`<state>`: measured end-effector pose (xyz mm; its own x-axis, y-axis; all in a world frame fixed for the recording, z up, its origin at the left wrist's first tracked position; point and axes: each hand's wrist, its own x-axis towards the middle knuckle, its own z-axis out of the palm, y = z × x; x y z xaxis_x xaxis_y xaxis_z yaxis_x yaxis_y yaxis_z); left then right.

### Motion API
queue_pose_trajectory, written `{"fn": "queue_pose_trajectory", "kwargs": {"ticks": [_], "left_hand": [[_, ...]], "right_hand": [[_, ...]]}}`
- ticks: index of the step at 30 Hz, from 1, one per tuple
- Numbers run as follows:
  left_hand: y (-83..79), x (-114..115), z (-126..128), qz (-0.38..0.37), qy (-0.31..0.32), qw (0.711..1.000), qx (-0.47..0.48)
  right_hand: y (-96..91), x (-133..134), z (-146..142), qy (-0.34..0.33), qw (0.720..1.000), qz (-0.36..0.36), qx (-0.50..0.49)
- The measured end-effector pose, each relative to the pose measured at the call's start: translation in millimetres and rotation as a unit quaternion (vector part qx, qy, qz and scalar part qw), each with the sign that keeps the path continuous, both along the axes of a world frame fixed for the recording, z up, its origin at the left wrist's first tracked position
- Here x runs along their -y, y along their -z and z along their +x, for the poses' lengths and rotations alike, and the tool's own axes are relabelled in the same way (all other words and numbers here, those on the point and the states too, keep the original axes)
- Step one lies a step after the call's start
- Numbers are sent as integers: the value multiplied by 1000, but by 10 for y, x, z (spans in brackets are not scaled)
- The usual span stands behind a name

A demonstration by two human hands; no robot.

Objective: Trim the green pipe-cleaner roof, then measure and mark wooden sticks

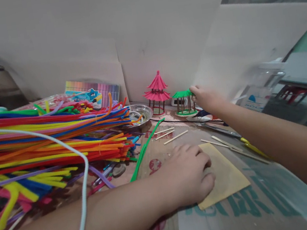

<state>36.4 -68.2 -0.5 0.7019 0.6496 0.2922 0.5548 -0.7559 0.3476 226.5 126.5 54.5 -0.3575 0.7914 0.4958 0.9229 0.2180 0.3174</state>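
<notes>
The right hand (204, 98) has its grip at the near-right roof edge of a green-roofed, brown-posted model pavilion (182, 94); whether it is closed I cannot tell. A light pinch would best spare the roof. At ten o'clock from it stands a pink two-tiered model pagoda (157, 81), best left unbumped. The left hand (191, 171), its hold unclear, lies curled at six o'clock by a yellow square sheet (230, 176).

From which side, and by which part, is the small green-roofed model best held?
Probably by the right roof edge of the green-roofed model, coming from the right: it stands upright, its roof overhangs thin-looking posts, and the pink model stands close on its left.
</notes>
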Motion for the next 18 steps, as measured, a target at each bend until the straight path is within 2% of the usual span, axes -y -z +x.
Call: {"fn": "queue_pose_trajectory", "kwargs": {"ticks": [6, 12, 18], "left_hand": [[0, 5, 7, -6, -1, 1000, 0], [-3, -5, 6, -4, -7, 1000, -3], [-11, 3, 1, -9, -7, 1000, -6]], "right_hand": [[162, 49, -118, 14, 1000, 8, -5], [222, -8, -202, 33, 999, 1, -25], [264, 56, -287, 41, 998, -21, -40]]}}
